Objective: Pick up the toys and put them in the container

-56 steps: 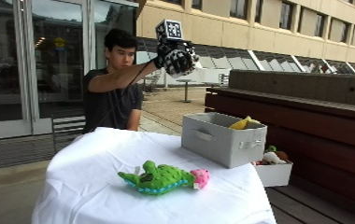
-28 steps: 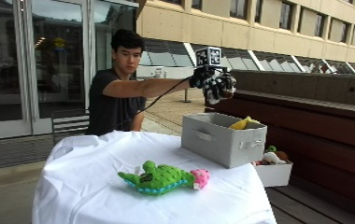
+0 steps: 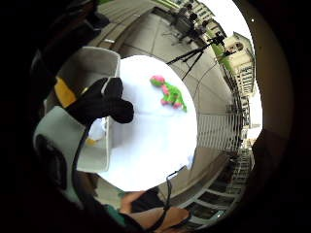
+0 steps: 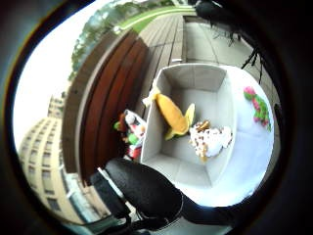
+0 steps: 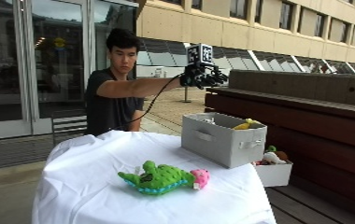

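A green plush crocodile with a pink snout (image 5: 163,177) lies on the white tablecloth (image 5: 102,186) near the front edge. The grey fabric container (image 5: 224,140) stands at the table's right side. Inside it lie a yellow toy (image 4: 172,115) and a white and brown spotted toy (image 4: 209,138). My gloved right hand (image 5: 201,76) hovers well above the container on an outstretched arm, fingers spread, holding nothing. The palm views look down into the container (image 4: 195,83) past the gloved fingers (image 3: 104,101), with the crocodile (image 3: 169,94) out on the cloth beyond it.
A small white box (image 5: 276,171) with more toys sits below the table's right edge, against a long dark wooden bench (image 5: 314,116). A chair stands behind the table beside the person. The left half of the tablecloth is bare.
My hand has swung from beside the person's head out to the right, over the container, and has stayed about there for the last half second. The crocodile has not moved.
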Action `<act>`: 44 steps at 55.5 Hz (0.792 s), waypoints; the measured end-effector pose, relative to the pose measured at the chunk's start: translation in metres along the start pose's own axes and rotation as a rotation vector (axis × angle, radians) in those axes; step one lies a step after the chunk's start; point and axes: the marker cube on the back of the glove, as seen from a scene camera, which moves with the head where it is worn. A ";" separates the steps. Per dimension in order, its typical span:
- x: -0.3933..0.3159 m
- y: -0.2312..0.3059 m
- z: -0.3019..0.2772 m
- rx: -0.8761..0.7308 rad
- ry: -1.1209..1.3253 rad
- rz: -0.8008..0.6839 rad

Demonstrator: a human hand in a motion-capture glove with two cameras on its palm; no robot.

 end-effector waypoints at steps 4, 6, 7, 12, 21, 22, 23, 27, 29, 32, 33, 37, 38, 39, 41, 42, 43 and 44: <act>0.017 0.012 -0.011 0.034 0.046 0.017; 0.034 0.012 -0.014 0.044 0.055 0.025; 0.043 0.012 -0.015 0.050 0.059 0.032; 0.087 0.012 -0.018 0.067 0.081 0.070; 0.176 0.005 -0.003 0.079 0.074 0.135; 0.185 0.005 0.000 0.075 0.073 0.142; 0.195 0.004 0.003 0.070 0.072 0.148; 0.231 -0.001 0.020 0.060 0.062 0.161; 0.248 -0.004 0.031 0.056 0.053 0.172; 0.270 -0.011 0.049 0.057 0.040 0.189; 0.277 -0.013 0.056 0.054 0.038 0.191; 0.298 -0.021 0.083 0.032 0.028 0.197; 0.303 -0.023 0.090 0.025 0.024 0.197; 0.307 -0.025 0.097 0.016 0.019 0.197; 0.314 -0.029 0.110 0.000 0.012 0.197; 0.317 -0.032 0.116 -0.008 0.011 0.198; 0.321 -0.034 0.124 -0.018 0.011 0.197; 0.325 -0.037 0.133 -0.029 0.011 0.196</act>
